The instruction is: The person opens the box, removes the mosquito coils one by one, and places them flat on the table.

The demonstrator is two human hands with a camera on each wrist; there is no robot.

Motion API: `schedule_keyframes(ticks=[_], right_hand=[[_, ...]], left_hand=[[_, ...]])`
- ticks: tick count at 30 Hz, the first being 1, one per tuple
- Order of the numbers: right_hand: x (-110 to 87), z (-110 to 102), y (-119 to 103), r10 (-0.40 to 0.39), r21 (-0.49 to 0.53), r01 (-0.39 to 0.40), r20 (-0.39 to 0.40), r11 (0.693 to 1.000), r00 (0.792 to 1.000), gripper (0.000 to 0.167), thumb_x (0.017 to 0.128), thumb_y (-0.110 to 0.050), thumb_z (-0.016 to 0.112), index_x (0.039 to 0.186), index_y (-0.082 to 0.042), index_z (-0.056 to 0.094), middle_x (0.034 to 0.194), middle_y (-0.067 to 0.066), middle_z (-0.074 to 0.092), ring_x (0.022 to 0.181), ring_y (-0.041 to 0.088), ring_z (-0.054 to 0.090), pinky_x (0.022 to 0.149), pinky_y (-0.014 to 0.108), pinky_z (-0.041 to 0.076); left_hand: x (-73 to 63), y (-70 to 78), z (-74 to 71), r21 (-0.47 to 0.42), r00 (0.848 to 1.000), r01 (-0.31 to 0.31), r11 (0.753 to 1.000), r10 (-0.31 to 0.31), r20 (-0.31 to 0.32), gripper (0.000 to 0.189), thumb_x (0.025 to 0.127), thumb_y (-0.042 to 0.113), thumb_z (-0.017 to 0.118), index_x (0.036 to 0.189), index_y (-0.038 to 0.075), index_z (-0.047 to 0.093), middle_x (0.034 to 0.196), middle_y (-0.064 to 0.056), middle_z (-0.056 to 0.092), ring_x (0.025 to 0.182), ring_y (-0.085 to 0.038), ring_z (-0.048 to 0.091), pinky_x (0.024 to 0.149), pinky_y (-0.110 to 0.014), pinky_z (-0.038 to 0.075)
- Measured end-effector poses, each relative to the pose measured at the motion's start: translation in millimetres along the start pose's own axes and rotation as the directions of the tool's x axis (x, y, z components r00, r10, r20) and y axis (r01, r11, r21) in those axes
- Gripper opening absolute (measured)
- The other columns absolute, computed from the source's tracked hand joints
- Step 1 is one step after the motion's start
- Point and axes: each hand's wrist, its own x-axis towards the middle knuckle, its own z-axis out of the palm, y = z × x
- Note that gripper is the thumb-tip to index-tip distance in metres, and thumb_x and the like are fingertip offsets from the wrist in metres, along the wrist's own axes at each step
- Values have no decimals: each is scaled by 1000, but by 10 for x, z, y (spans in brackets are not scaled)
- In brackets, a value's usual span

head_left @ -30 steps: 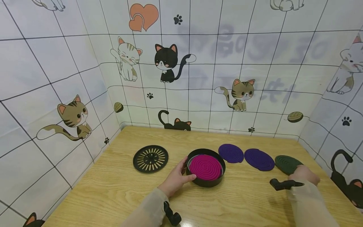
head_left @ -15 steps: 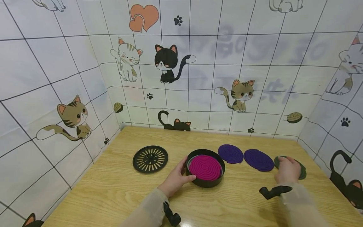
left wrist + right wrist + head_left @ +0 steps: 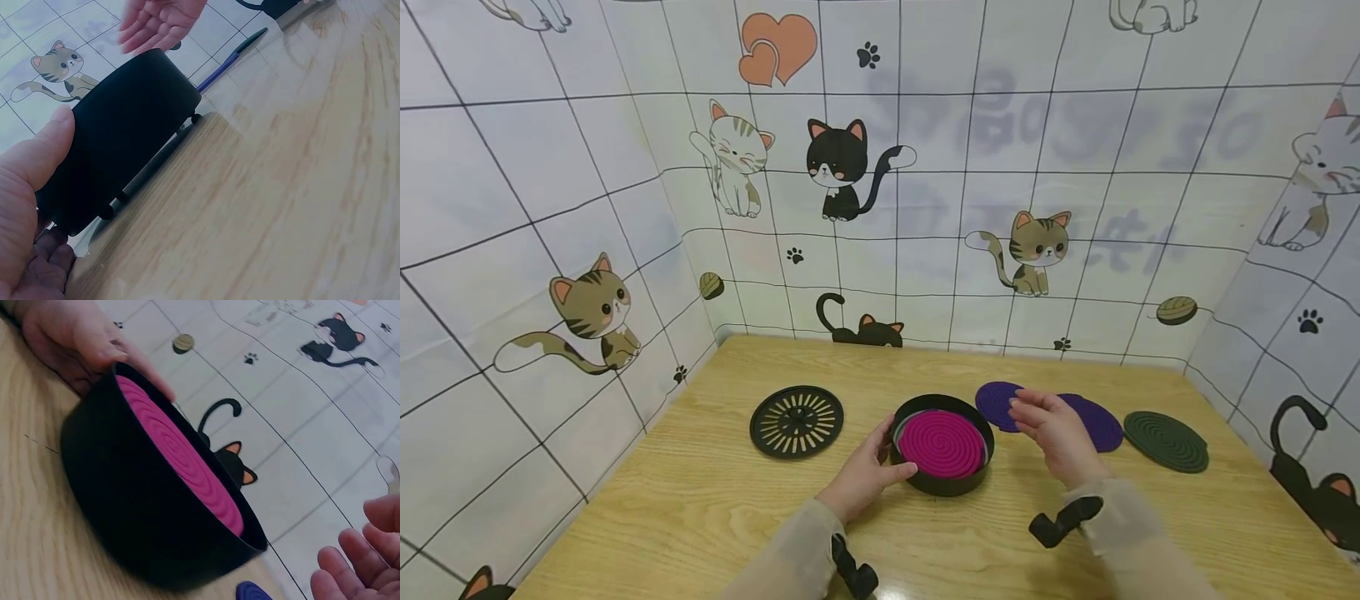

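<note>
A round black mosquito coil tin (image 3: 951, 485) stands on the table with bright pink mosquito coils (image 3: 942, 443) inside, below its rim. My left hand (image 3: 867, 477) grips the tin's left side; in the left wrist view the thumb lies on the black wall (image 3: 125, 144). With relaxed, slightly bent fingers, my right hand (image 3: 1062, 439) hovers right of the tin and holds nothing. It partly covers two purple coils, one nearer the tin (image 3: 994, 405) and one farther right (image 3: 1103, 427). Beyond them lies a dark green coil (image 3: 1167, 442).
A slotted black lid (image 3: 797, 422) lies flat on the wooden table (image 3: 685, 508), left of the tin. Walls printed with cats (image 3: 838, 167) enclose the table at the back and both sides. Each wrist wears a black bracket (image 3: 853, 568).
My right hand has left the green coil and moved left, past the purple coils toward the tin. The green coil now shows whole. My left hand and the tin stay put.
</note>
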Motion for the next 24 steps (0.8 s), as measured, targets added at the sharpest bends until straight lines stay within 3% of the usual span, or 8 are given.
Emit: schedule_keyframes(ticks=[4,7,14,24], right_hand=[[24,165,47,-26,-70,32,85,997,996,49,98,-14,56,137,8,36,123,10,51,102,8,56,103,37,42],[45,255,95,-42,-121,55,107,991,993,45,97,-13,58,133,9,42,124,16,54,107,16,57,105,45,40],[37,443,94,-69,-234,104,152,967,986,42,96,-9,58,132,9,46,130,25,52,117,30,53,102,46,41],[52,649,112,-43,-333,76,106,940,993,47,94,-12,60,136,4,45,139,25,44,129,38,41,105,53,36]], left_hand=[[-12,34,3,-10,1000,-2,1000,2,0,94,83,30,77,155,14,18,153,-14,32,138,-39,30,111,-53,27],[-11,36,5,-9,1000,3,1000,-3,-4,95,82,31,78,155,15,19,153,-13,32,138,-39,30,111,-52,27],[-20,58,9,-9,1000,6,1000,-7,-8,94,83,29,78,154,12,19,152,-16,33,137,-41,30,111,-54,26],[5,29,11,32,1000,24,999,-24,-8,98,81,38,77,155,13,17,152,-12,33,139,-36,29,113,-50,25]])
